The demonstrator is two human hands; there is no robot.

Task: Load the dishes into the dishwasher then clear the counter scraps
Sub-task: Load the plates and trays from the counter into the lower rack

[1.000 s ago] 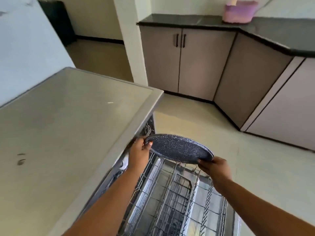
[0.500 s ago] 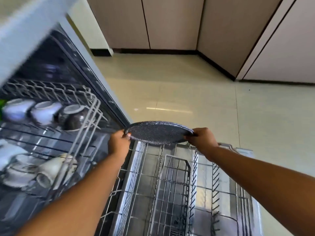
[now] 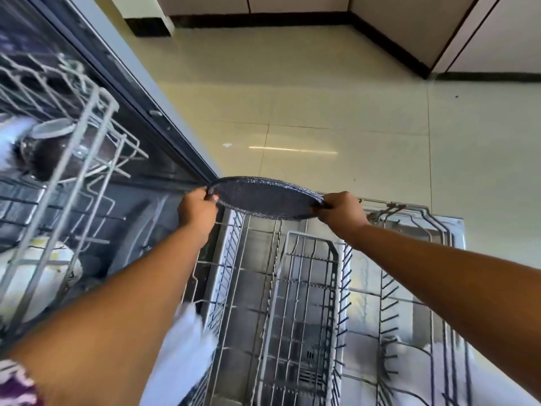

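Plate (image 3: 265, 197), dark w/ pale speckles, is held flat in the air over the far end of the pulled-out lower rack (image 3: 292, 303), close to the dishwasher's front edge. Left hand (image 3: 196, 210) has its grip closed on the plate's left rim, thumb on top; right hand (image 3: 341, 210) is clamped on the right rim, fingers curled round the edge. Both arms stretched fwd. Lower rack is wire, w/ a raised wire basket (image 3: 307, 288) down its middle and rows of dark tines (image 3: 344, 303) to the right; the slots right under the plate look unfilled. At left the upper rack (image 3: 73, 159) sticks out, w/ a dark bowl (image 3: 58, 153) and some pale cups (image 3: 49, 268) in it, all blurred. Something white (image 3: 184, 356) sits low by the left forearm, too blurred to tell what. Beyond it all, glossy cream floor tiles (image 3: 322, 112) and cabinet fronts (image 3: 483, 33) w/ black skirting.
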